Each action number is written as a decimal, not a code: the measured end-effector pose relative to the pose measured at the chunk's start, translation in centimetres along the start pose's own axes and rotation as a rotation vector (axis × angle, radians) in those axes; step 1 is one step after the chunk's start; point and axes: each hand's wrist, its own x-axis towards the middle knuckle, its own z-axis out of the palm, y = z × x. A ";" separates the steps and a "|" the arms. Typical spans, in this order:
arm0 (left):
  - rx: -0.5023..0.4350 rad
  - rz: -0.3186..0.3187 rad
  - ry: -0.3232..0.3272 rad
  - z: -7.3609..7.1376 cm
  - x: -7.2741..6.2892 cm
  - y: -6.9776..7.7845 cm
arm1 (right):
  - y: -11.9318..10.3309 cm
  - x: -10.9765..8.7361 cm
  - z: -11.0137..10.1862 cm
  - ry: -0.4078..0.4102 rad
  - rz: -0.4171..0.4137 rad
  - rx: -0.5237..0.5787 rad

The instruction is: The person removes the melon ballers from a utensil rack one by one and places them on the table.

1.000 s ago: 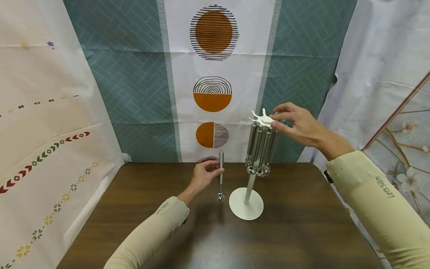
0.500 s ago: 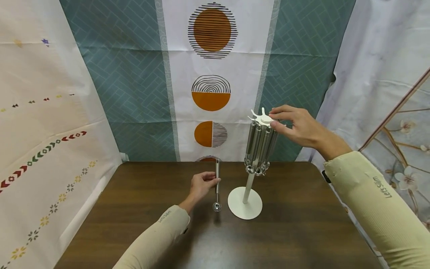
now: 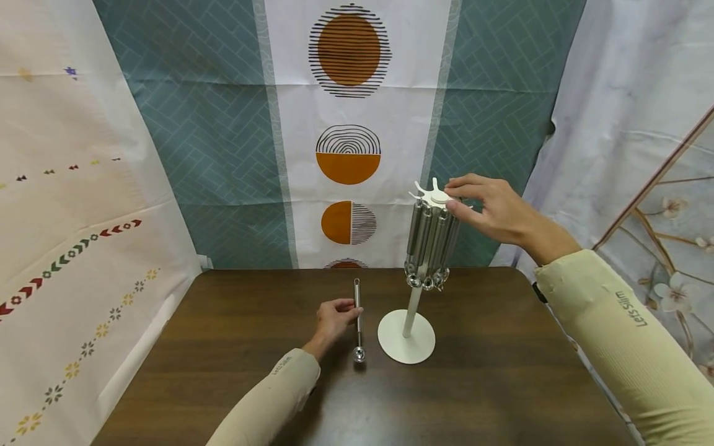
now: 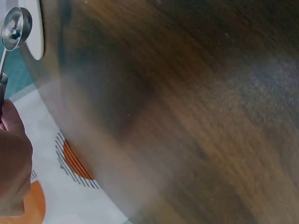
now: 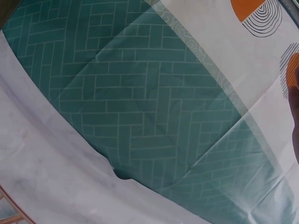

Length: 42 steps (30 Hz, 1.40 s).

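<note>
In the head view my left hand (image 3: 333,321) pinches a steel melon baller (image 3: 358,322) by its handle between thumb and fingers. It is upright, with its small round bowl down, close over the table left of a white utensil stand (image 3: 413,313). The left wrist view shows the bowl (image 4: 17,28) at its left edge. My right hand (image 3: 493,207) grips the stand's hooked top (image 3: 432,197) from the right, thumb on the near side, fingers reaching over. Several similar steel utensils (image 3: 429,241) hang around the pole and partly hide it.
The stand's round white base (image 3: 406,337) rests on a dark brown wooden table (image 3: 474,378). A patterned cloth (image 3: 223,124) hangs behind the table's back edge. Light curtains (image 3: 50,186) flank both sides.
My left hand has lowered the melon baller toward the table, slightly leftward. My right hand's raised fingers have come down onto the stand's top.
</note>
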 end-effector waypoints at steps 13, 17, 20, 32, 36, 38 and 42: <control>0.143 -0.012 0.041 0.2 0.1 -1.9 | 0.1 0.1 0.1 0.061 -0.061 0.010; 0.086 -0.028 0.023 0.3 0.2 -2.4 | 0.2 0.0 0.1 0.076 -0.074 0.011; 0.073 -0.047 0.028 0.3 0.3 -2.8 | 0.1 0.0 0.1 0.080 -0.076 0.012; 0.287 -0.098 0.091 0.5 0.5 -3.1 | 0.1 0.1 -0.1 0.035 -0.037 0.009; 0.402 -0.085 0.112 0.4 0.3 -2.9 | 0.0 0.0 -0.2 0.028 -0.029 0.014; 0.424 -0.080 0.116 0.4 0.2 -2.8 | 0.0 0.0 -0.2 0.021 -0.025 0.017; 0.451 -0.069 0.121 0.6 -0.1 -2.8 | 0.0 -0.1 -0.1 0.008 -0.013 0.020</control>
